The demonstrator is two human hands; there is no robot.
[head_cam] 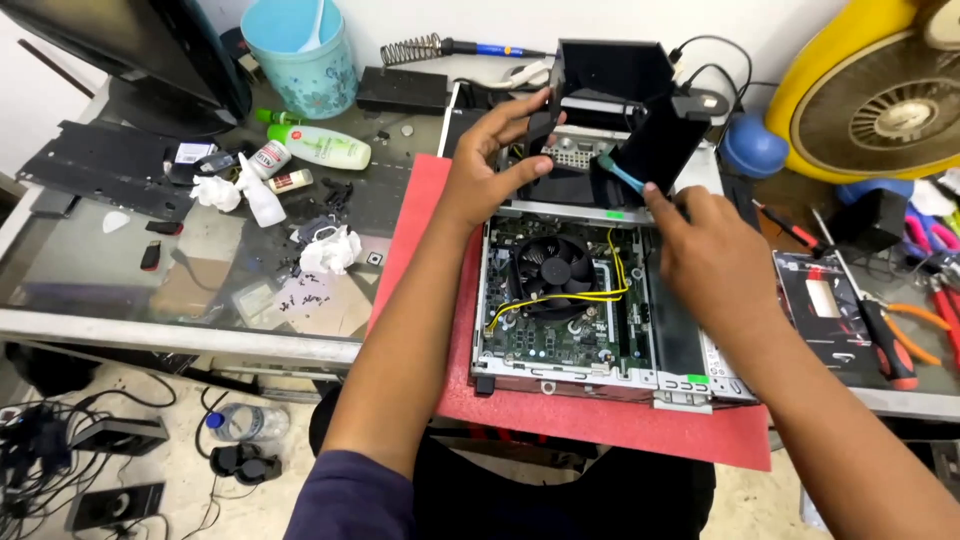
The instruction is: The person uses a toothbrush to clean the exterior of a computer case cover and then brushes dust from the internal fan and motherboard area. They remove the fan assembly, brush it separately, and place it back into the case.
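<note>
1. Currently: open PC case [570,300] lies flat on a red mat [600,425], mat on the glass surface [120,290].
2. Left hand [490,165] is clamped on the left edge of a black drive cage [625,110] raised at the case's far end; thumb in front, fingers behind.
3. Right hand [715,255] sits at the cage's lower right, fingers closed near a teal latch [622,175]; can't tell if it actually pinches the latch.
4. Inside the case: round CPU fan [553,268] mid-board, yellow cable [560,295] running across it. Both lie right under the hands.
5. Left of the mat: white tissue wads [328,250], loose screws [310,295], white bottle [320,147], teal cup [300,50].
6. Behind the cage: soldering iron [470,46] in its coil stand, black cables.
7. Right of the case: removed metal panel [825,320], red-handled screwdriver [890,350], orange pliers [920,315], yellow fan [870,85].
8. On the floor below the surface: water bottle [245,422], cables.
</note>
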